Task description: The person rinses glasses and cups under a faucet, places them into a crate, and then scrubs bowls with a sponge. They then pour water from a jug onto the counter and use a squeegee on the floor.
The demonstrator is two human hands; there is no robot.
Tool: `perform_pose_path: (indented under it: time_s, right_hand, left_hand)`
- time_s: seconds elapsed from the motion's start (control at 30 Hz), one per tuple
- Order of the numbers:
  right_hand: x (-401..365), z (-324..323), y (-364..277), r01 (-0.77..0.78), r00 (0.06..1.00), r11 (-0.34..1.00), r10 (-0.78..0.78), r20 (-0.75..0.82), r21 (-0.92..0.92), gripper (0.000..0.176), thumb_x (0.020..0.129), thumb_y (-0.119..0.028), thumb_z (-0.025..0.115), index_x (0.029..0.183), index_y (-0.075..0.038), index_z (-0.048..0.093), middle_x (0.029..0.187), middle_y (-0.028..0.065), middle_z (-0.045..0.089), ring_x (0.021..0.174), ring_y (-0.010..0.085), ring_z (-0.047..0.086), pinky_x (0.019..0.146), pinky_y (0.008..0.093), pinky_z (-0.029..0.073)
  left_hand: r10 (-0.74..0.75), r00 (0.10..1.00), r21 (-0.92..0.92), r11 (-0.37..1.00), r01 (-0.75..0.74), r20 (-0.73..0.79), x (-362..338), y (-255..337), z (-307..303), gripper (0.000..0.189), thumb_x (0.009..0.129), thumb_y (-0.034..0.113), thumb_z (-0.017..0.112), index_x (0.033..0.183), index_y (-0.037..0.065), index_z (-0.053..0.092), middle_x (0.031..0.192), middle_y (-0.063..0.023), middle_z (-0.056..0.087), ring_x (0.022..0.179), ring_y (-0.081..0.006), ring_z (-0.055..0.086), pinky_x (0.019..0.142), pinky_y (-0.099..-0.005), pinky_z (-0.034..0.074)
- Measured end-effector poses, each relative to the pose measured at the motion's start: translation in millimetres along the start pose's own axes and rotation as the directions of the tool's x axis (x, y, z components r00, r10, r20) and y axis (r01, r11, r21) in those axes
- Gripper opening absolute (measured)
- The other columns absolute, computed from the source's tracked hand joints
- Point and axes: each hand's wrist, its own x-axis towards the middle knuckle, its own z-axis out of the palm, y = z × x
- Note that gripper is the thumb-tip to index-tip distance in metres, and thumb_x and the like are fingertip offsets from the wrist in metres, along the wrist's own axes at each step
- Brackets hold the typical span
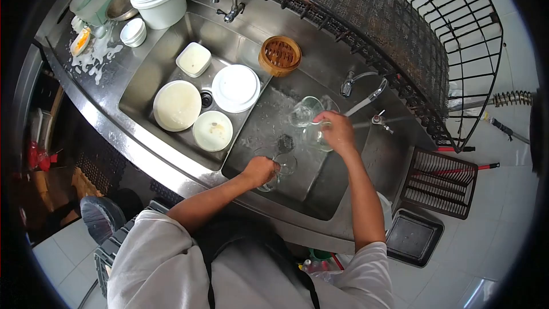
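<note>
My right hand (pixel 337 130) is closed on a clear glass cup (pixel 318 137) in the right sink basin (pixel 343 191). Another clear glass (pixel 307 111) lies just beyond it, near the water running from the tap (pixel 378 87). Lower down, my left hand (pixel 262 171) has its fingers wrapped round a clear glass (pixel 267 183) near the basin's front side. Beside that hand another clear glass (pixel 287 163) shows. Its outline is hard to separate from the wet steel.
Several white bowls and plates (pixel 235 88) lie in the left basin. A bamboo steamer (pixel 279 56) stands behind the divider. A white bucket (pixel 160 6) is at the back left. Overhead at right hangs a black wire rack (pixel 394 40); a brown dish rack (pixel 439 182) is at far right.
</note>
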Motion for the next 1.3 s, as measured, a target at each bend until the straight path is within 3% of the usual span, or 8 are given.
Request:
perform_pose_path:
  time_s: [0.33, 0.53, 0.63, 0.7, 0.93, 1.1, 1.23, 1.3]
  right_hand:
    - [-32.3, -34.6, -0.8, -0.068, 0.994, 0.990, 0.058, -0.089, -0.124, 0.028, 0.073, 0.007, 0.059, 0.095, -0.006, 0.071, 0.098, 0.0128, 0.069, 0.095, 0.0314, 0.065, 0.085, 0.0384, 0.050]
    - [-66.1, -52.5, -14.7, -0.014, 0.994, 0.940, 0.051, -0.099, 0.342, 0.018, 0.072, 0.003, 0.064, 0.088, -0.003, 0.067, 0.096, 0.0106, 0.067, 0.093, 0.0249, 0.065, 0.079, 0.0364, 0.052]
    - [-82.1, -47.2, -14.8, -0.160, 0.962, 0.651, 0.272, -0.031, 0.742, 0.022, 0.070, 0.003, 0.068, 0.091, -0.001, 0.066, 0.093, 0.0094, 0.066, 0.093, 0.0232, 0.064, 0.082, 0.0351, 0.052]
    - [-85.8, -23.0, -2.5, 0.003, 0.960, 0.402, 0.255, -0.115, 0.916, 0.028, 0.069, 0.005, 0.068, 0.097, -0.002, 0.064, 0.097, 0.0107, 0.066, 0.093, 0.0245, 0.064, 0.083, 0.0364, 0.054]
    - [-63.1, 66.0, 40.1, 0.130, 0.989, -0.272, -0.035, -0.144, 0.953, 0.045, 0.075, -0.001, 0.071, 0.119, 0.002, 0.059, 0.112, 0.0172, 0.068, 0.095, 0.0254, 0.068, 0.078, 0.0340, 0.058]
    - [-87.8, 53.0, 26.4, 0.148, 0.989, -0.380, 0.041, -0.143, 0.913, 0.028, 0.087, -0.012, 0.065, 0.114, -0.009, 0.061, 0.106, 0.0141, 0.066, 0.090, 0.0229, 0.066, 0.074, 0.0339, 0.059]
    - [-148.3, 46.4, 59.6, 0.179, 0.983, -0.520, 0.135, -0.126, 0.835, 0.028, 0.088, -0.011, 0.063, 0.116, -0.009, 0.058, 0.110, 0.0138, 0.060, 0.091, 0.0223, 0.063, 0.075, 0.0344, 0.058]
    - [-178.4, 49.8, 78.8, 0.238, 0.969, -0.512, 0.178, -0.169, 0.825, 0.030, 0.089, -0.010, 0.061, 0.119, -0.009, 0.056, 0.114, 0.0142, 0.058, 0.094, 0.0226, 0.062, 0.076, 0.0350, 0.057]
  left_hand:
    - [0.050, 0.999, 0.172, 0.984, -0.046, -0.020, 60.0, -14.1, 23.2, 0.022, 0.075, 0.013, 0.067, 0.097, 0.016, 0.073, 0.079, -0.0135, 0.069, 0.078, -0.0329, 0.069, 0.071, -0.0450, 0.055]
    - [0.130, 0.992, 0.273, 0.954, -0.127, 0.010, 113.9, 13.2, 20.0, 0.016, 0.077, 0.010, 0.063, 0.091, 0.009, 0.071, 0.080, -0.0159, 0.069, 0.083, -0.0333, 0.069, 0.071, -0.0451, 0.055]
    - [0.154, 0.987, 0.186, 0.972, -0.145, -0.035, 128.4, 38.5, 8.9, 0.014, 0.078, 0.012, 0.062, 0.089, 0.006, 0.069, 0.090, -0.0158, 0.069, 0.088, -0.0348, 0.068, 0.077, -0.0461, 0.054]
    - [0.223, 0.963, 0.137, 0.969, -0.204, -0.149, 140.2, 40.0, 26.7, 0.014, 0.080, 0.012, 0.063, 0.092, 0.007, 0.069, 0.097, -0.0130, 0.070, 0.092, -0.0321, 0.068, 0.080, -0.0450, 0.055]
    - [0.227, 0.950, -0.581, 0.753, -0.310, -0.213, 160.4, 63.4, 30.1, 0.019, 0.080, 0.012, 0.067, 0.098, 0.006, 0.069, 0.097, -0.0087, 0.071, 0.088, -0.0263, 0.069, 0.080, -0.0413, 0.055]
    - [0.205, 0.970, -0.811, 0.540, -0.224, -0.132, 150.6, 55.3, 12.9, 0.024, 0.080, 0.012, 0.070, 0.103, 0.005, 0.069, 0.098, -0.0056, 0.072, 0.086, -0.0222, 0.070, 0.080, -0.0386, 0.055]
    - [-0.119, 0.986, -0.360, 0.930, 0.070, -0.115, 142.1, 49.7, -32.4, 0.025, 0.081, 0.009, 0.070, 0.105, 0.003, 0.069, 0.097, -0.0035, 0.073, 0.084, -0.0188, 0.070, 0.079, -0.0360, 0.056]
    - [-0.172, 0.984, -0.876, 0.480, 0.040, -0.049, 158.1, 3.3, 13.5, 0.030, 0.084, 0.011, 0.070, 0.113, 0.006, 0.065, 0.101, -0.0072, 0.071, 0.088, -0.0235, 0.070, 0.081, -0.0395, 0.057]
